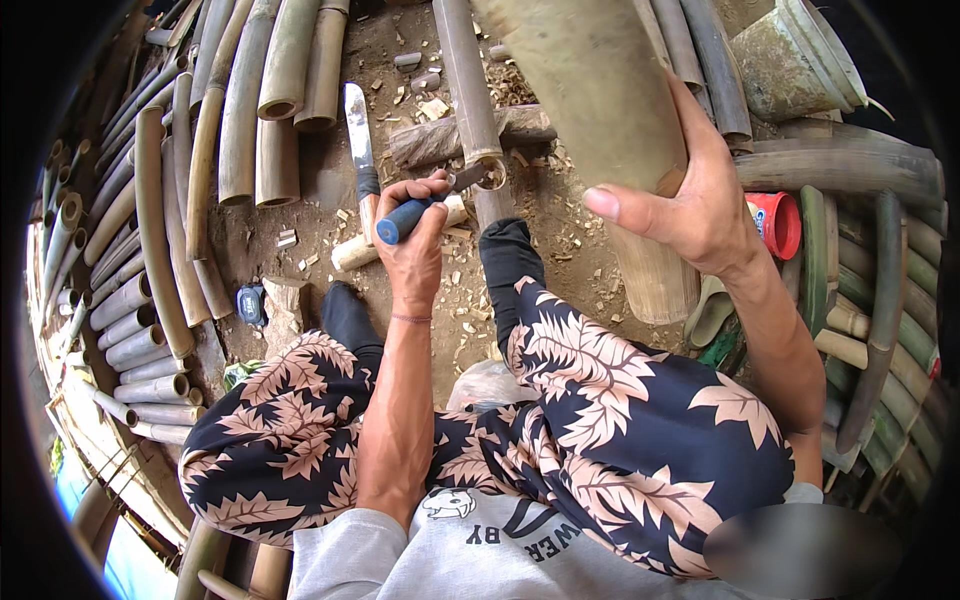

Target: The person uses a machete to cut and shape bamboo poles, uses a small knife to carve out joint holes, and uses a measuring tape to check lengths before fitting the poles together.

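Note:
My left hand [413, 220] is closed round the blue handle of a chisel [402, 220]. Its flat metal blade reaches the cut end of a bamboo pole [468, 90], which rests across a short log [425, 143]. My right hand [705, 200] grips a wide, blurred piece of bamboo [600, 90] raised high on the right. The thumb lies on the near side, while the other fingers are mostly hidden behind it. A machete [358, 125] with a dark-banded handle lies just beyond my left hand.
Bamboo poles [240, 100] are stacked at left and back. A thick bamboo section [650, 275] stands beneath my right hand. A red container [775, 222], a dirty bucket [795, 60] and green bamboo [880, 300] are at right. A tape measure [251, 304] sits by a wood block. Chips litter the ground.

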A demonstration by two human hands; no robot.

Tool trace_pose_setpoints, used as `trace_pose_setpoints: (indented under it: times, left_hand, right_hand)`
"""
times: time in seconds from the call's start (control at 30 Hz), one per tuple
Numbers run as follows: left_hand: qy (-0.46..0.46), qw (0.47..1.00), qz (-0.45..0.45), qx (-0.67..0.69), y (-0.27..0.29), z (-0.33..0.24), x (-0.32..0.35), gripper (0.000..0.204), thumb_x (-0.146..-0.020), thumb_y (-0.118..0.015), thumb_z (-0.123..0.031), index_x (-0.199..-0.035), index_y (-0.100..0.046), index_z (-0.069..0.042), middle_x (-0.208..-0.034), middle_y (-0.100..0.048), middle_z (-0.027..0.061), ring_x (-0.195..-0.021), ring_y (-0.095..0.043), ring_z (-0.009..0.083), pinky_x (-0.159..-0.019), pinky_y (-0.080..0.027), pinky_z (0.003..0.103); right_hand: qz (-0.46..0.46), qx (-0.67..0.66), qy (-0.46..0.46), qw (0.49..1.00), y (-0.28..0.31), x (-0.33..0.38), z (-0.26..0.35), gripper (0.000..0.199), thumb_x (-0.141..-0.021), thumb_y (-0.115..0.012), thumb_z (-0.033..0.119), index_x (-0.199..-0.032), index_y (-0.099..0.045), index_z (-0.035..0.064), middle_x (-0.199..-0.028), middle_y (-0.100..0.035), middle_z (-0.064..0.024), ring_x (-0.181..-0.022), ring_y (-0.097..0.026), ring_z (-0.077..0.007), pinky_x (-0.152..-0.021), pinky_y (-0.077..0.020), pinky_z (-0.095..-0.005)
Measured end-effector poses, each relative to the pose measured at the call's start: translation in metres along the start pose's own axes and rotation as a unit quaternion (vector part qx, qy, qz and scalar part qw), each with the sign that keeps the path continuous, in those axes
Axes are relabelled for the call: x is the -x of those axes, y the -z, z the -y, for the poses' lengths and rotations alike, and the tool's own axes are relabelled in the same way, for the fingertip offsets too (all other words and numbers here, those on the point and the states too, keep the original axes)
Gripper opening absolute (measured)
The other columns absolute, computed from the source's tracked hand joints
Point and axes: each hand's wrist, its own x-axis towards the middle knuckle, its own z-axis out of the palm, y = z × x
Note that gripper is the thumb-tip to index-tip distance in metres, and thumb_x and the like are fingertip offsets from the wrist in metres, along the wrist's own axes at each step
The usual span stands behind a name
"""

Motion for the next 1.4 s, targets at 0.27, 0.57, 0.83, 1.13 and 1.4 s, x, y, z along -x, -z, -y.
trace_pose_setpoints:
  times: [0.27,0.57,0.83,1.13,1.4]
  left_hand:
    - [0.069,0.988,0.137,-0.001,0.012,-0.008,-0.013,0.017,-0.075,-0.060,0.009,-0.088,-0.056,-0.002,-0.101,-0.067,0.0130,-0.121,-0.059,0.0329,-0.107,-0.043,0.043]
    - [0.082,0.994,0.075,0.016,-0.001,0.003,-0.013,0.016,-0.077,-0.061,0.009,-0.089,-0.058,-0.001,-0.099,-0.066,0.0111,-0.116,-0.061,0.0297,-0.106,-0.043,0.040]
    - [0.033,0.971,0.109,-0.209,-0.023,-0.003,-0.042,0.023,-0.084,-0.074,-0.007,-0.103,-0.067,0.004,-0.091,-0.070,0.0098,-0.087,-0.065,0.0130,-0.080,-0.052,0.028]
    - [-0.108,0.901,0.246,-0.342,-0.048,0.009,-0.073,0.023,-0.082,-0.077,-0.019,-0.098,-0.072,-0.003,-0.088,-0.072,0.0165,-0.075,-0.070,0.0282,-0.069,-0.054,0.036]
    - [-0.125,0.760,0.378,-0.514,-0.074,0.021,-0.098,0.038,-0.077,-0.080,-0.043,-0.095,-0.075,-0.010,-0.080,-0.072,0.0171,-0.077,-0.070,0.0361,-0.071,-0.056,0.045]
  right_hand:
    - [0.011,-0.042,-0.032,0.999,0.018,0.003,-0.002,0.087,-0.072,-0.080,0.017,-0.143,-0.034,-0.0048,-0.123,-0.059,-0.0165,-0.107,-0.063,-0.0229,-0.093,-0.0513,-0.0365]
    - [-0.003,0.032,0.096,0.995,0.015,-0.010,0.005,0.086,-0.071,-0.081,0.017,-0.143,-0.037,-0.0017,-0.125,-0.058,-0.0154,-0.101,-0.065,-0.0260,-0.088,-0.0532,-0.0359]
    - [0.194,0.544,0.210,0.789,0.012,-0.049,0.021,0.093,-0.073,-0.082,0.025,-0.151,-0.033,0.0133,-0.103,-0.055,-0.0154,-0.080,-0.066,-0.0279,-0.064,-0.0592,-0.0384]
    - [0.115,0.548,0.138,0.817,0.009,-0.024,-0.015,0.108,-0.062,-0.089,0.021,-0.152,-0.030,0.0222,-0.100,-0.058,-0.0132,-0.081,-0.071,-0.0300,-0.072,-0.0622,-0.0411]
    - [-0.077,0.294,0.107,0.947,0.002,0.025,-0.030,0.102,-0.068,-0.083,0.018,-0.152,-0.027,0.0061,-0.140,-0.051,-0.0218,-0.122,-0.057,-0.0351,-0.102,-0.0479,-0.0413]
